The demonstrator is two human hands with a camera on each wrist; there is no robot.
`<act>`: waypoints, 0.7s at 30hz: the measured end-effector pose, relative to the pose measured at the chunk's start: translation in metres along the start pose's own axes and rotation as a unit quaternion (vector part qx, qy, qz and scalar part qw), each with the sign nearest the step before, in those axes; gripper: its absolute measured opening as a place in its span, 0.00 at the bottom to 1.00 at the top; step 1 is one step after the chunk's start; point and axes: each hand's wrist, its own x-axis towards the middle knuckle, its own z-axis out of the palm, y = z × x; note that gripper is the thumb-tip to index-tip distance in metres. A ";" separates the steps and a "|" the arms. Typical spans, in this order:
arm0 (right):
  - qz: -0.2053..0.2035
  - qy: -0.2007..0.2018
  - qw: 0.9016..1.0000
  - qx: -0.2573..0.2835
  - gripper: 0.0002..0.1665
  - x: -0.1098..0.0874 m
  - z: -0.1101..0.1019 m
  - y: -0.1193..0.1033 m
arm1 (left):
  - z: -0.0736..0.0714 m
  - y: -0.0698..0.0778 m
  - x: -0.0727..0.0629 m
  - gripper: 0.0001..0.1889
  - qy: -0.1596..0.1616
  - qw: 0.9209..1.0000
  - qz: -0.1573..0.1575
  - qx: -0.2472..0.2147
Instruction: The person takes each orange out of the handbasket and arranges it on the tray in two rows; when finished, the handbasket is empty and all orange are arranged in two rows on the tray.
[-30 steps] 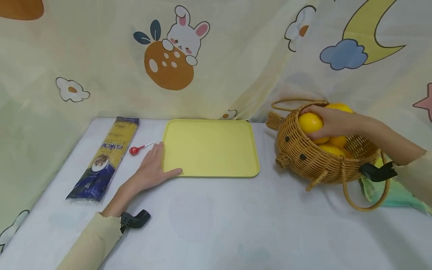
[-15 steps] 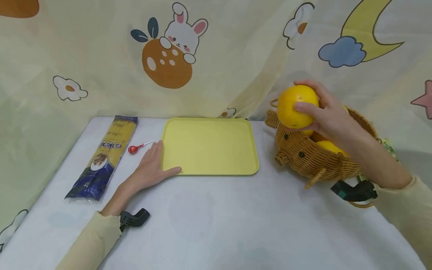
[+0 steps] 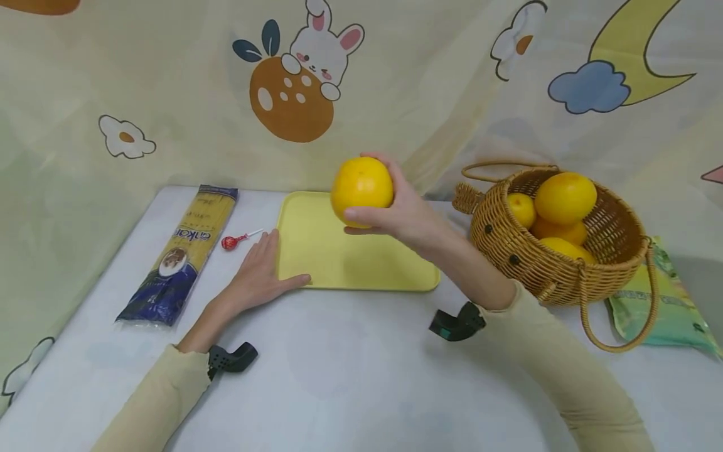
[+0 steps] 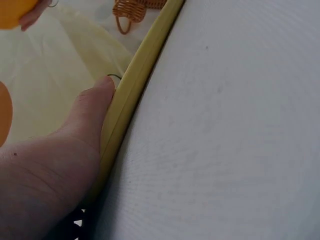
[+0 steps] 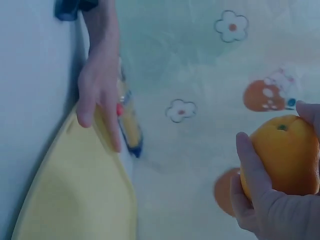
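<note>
My right hand [image 3: 398, 210] grips an orange [image 3: 361, 188], thumb on the near side and fingers round the back, raised above the yellow tray [image 3: 395, 263]. In the right wrist view the orange [image 5: 285, 155] shows its green stem end between thumb and fingers. My left hand [image 3: 257, 276] rests at the tray's near left corner, fingers straight along the left edge and thumb along the front rim. The left wrist view has that thumb [image 4: 90, 110] against the tray rim [image 4: 135, 80]. A wicker basket [image 3: 508, 263] shaped like a pig holds several more oranges [image 3: 565, 198].
Left of the tray lie a red lollipop [image 3: 230, 242] and a blue and yellow pack of spaghetti [image 3: 181, 254]. A green bag [image 3: 661, 301] lies behind the basket's right side, partly covered by its handle [image 3: 652, 307]. A printed cloth [image 3: 412, 113] hangs behind the table.
My right hand has lifted the orange out of the basket and carried it left to above the tray. The left hand has stayed at the tray's corner.
</note>
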 end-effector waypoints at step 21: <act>0.040 -0.006 0.954 -0.298 0.55 0.160 0.045 0.084 | 0.000 0.000 -0.004 0.70 0.003 1.000 -0.006 -0.011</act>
